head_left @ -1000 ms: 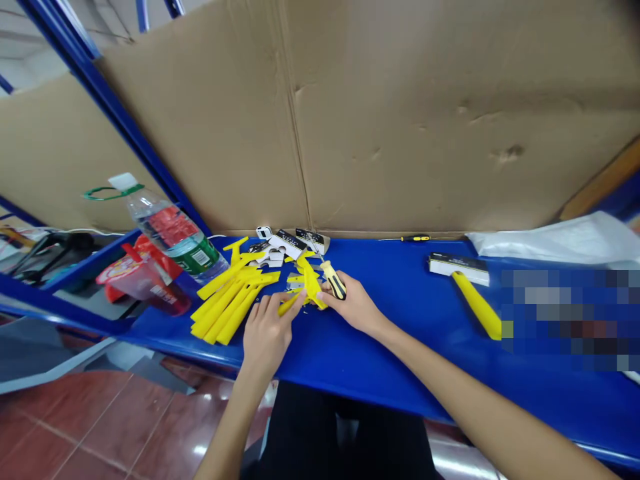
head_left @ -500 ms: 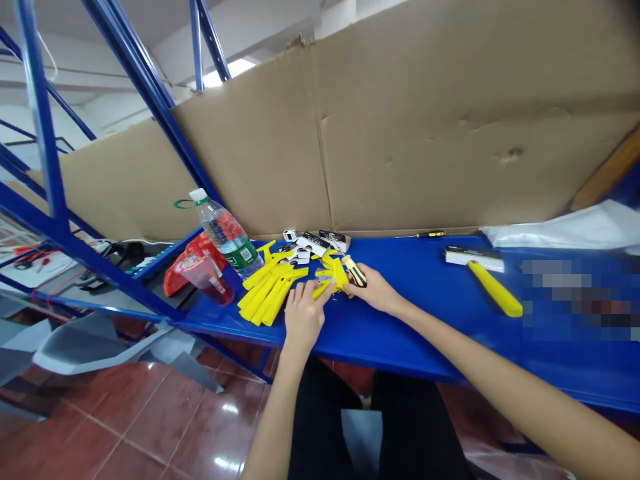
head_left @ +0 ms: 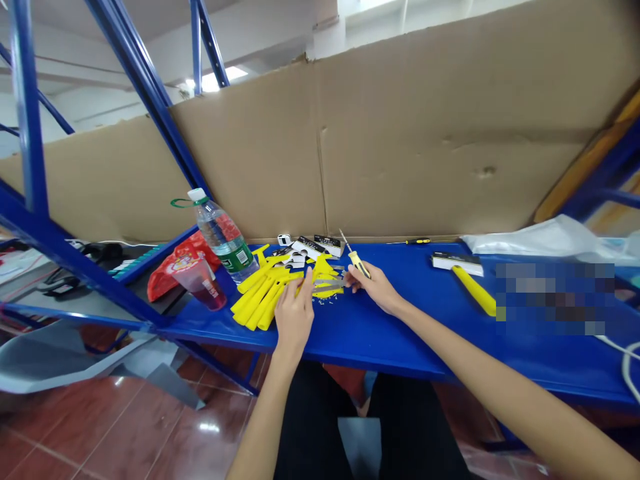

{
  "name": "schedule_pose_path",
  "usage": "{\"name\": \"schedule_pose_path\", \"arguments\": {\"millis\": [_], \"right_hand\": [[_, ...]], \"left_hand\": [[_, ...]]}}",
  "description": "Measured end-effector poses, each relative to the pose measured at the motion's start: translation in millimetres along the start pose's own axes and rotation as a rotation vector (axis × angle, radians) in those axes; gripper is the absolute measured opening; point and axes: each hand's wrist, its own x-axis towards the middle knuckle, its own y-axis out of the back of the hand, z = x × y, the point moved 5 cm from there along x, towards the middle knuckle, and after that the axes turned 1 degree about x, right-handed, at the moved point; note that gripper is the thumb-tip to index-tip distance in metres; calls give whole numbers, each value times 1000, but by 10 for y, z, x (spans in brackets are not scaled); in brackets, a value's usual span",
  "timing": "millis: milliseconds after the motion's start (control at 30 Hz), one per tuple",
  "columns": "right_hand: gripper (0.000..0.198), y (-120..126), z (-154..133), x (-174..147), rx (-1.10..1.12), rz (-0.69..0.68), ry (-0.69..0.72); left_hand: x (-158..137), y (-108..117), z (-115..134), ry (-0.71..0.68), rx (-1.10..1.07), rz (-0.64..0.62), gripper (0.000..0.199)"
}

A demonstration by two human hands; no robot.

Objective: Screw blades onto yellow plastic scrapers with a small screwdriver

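Observation:
My right hand (head_left: 379, 291) is closed around a yellow-and-black screwdriver (head_left: 359, 266), its shaft pointing up and away. The fingertips of that hand are by the end of a grey metal strip (head_left: 327, 285); I cannot tell whether they grip it. My left hand (head_left: 294, 312) has its index finger stretched out, while its other fingers bend against a yellow plastic part, mostly hidden. Left of this hand several yellow handles (head_left: 260, 300) lie fanned in a pile. More yellow parts (head_left: 324, 265) lie beyond the fingers, with small screws (head_left: 325, 302) scattered in front.
A water bottle (head_left: 227, 243) and a red-tinted cup (head_left: 207, 290) stand left on the blue table (head_left: 400, 347). Small boxes (head_left: 310, 247) lie at the back. Rightward are another screwdriver (head_left: 417, 241), a box (head_left: 457, 263), a yellow handle (head_left: 474, 291) and white plastic (head_left: 530, 237). Cardboard (head_left: 400, 147) walls the back.
My right hand has drawn slightly away from my left, and the screwdriver has swung so its shaft points up. The metal strip now shows between the hands. The view has shifted a little.

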Motion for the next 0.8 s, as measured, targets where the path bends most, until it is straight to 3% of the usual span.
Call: {"name": "schedule_pose_path", "arguments": {"millis": [133,233,367,467,600,700,800], "right_hand": [[61,153,-80,-1,-150,76,89],[60,449,-233,-83,-460,109,183],[38,1188,-460,-452,-1100,274,191],[37,1774,-549,-837,-1504,442,36],[32,2206,-493,-1103,-1541,455,-192],[19,2204,-499,-1054,-1493,445,-128],[17,2024,-584,-862,-1387,491,63]], "left_hand": [[125,99,-224,193,-154,76,43],[310,211,-461,305,-51,-9,38],[556,354,-769,286,253,-210,44],[662,367,-928,245,445,-329,50],[712,301,-911,117,601,-371,47],[741,234,-767,85,558,-261,47],[791,49,-451,56,216,-136,43]]}}
